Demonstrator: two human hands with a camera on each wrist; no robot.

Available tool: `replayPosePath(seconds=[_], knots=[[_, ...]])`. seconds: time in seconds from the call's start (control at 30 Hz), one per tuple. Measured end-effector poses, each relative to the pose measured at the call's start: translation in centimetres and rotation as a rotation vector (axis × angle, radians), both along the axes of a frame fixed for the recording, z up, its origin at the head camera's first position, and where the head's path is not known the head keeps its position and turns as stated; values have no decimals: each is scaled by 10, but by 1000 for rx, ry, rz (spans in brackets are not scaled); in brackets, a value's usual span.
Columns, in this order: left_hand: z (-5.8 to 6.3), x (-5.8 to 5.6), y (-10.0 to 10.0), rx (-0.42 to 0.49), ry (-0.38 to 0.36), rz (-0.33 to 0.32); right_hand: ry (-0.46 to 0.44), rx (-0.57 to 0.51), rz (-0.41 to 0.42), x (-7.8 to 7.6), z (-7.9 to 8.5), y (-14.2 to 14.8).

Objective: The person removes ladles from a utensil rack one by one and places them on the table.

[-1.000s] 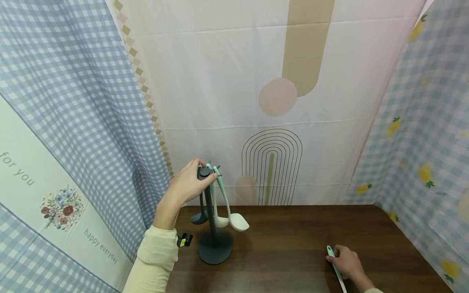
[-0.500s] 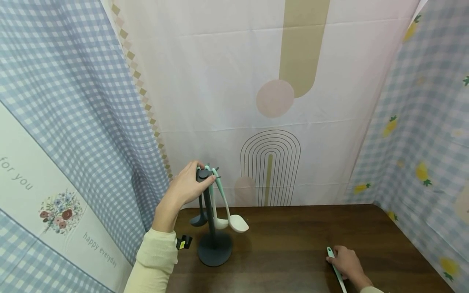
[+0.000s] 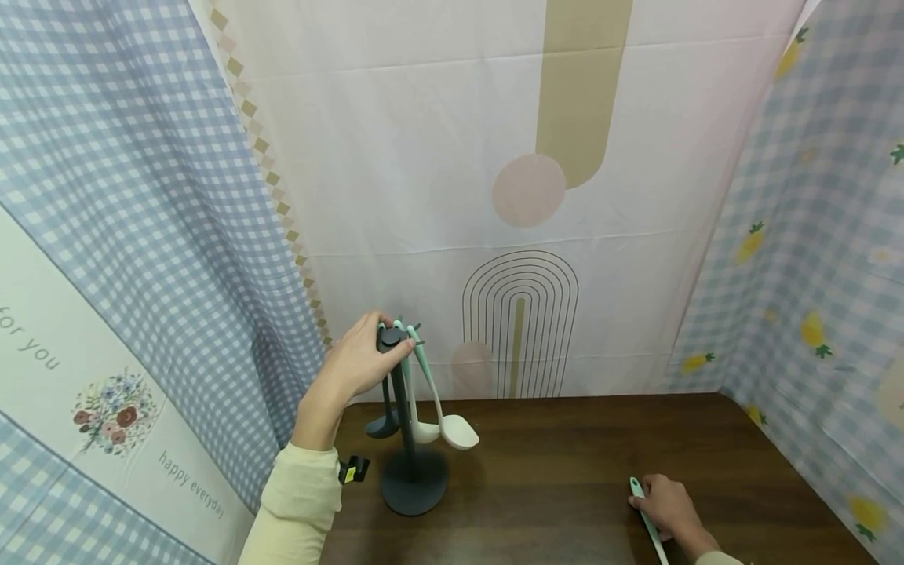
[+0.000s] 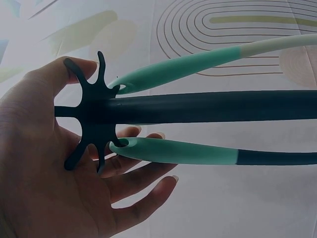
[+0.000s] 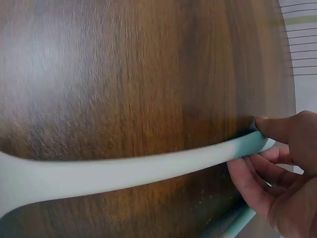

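Gripping the dark stand (image 3: 406, 420) on top, the left hand (image 3: 356, 357) likely steadies its 3 hanging utensils (image 3: 459, 432); over the table (image 3: 551, 471), the right hand (image 3: 671, 506) pinches a pale tool (image 5: 124, 173) by its handle.

Dark brown wood-grain table (image 3: 551, 463), far right corner rounded, soft glare on top from here. Left part: dark stand (image 3: 405, 416), upright, round base (image 3: 415, 493) flat on the table. Right part: white utensil (image 5: 124, 175), green handle end (image 5: 249, 144), stretched along the table; touching or just above, can't tell. Second green piece (image 5: 241, 222) near it, mostly out of sight; pale specks (image 5: 200, 203) nearby.
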State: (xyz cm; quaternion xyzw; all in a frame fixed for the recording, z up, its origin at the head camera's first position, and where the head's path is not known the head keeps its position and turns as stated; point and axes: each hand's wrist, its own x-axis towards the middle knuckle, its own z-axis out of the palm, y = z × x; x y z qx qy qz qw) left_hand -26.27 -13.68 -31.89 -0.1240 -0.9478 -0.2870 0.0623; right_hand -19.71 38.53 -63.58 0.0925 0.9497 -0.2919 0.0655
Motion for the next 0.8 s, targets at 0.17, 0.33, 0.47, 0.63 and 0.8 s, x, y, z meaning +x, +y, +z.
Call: replayPosePath(seconds=[0.17, 0.33, 0.47, 0.63, 0.8], knots=[[-1, 1, -1, -1, 6, -4, -6, 5, 2, 1, 1, -2], [0, 1, -2, -4, 9, -2, -8, 9, -1, 0, 3, -4], [-1, 2, -1, -4, 7, -1, -35, 9, -18, 1, 6, -3], [0, 3, 1, -4, 8, -4, -66, -18, -42, 3, 6, 0], [0, 3, 0, -8, 10, 1, -55, -6, -40, 0, 4, 0]])
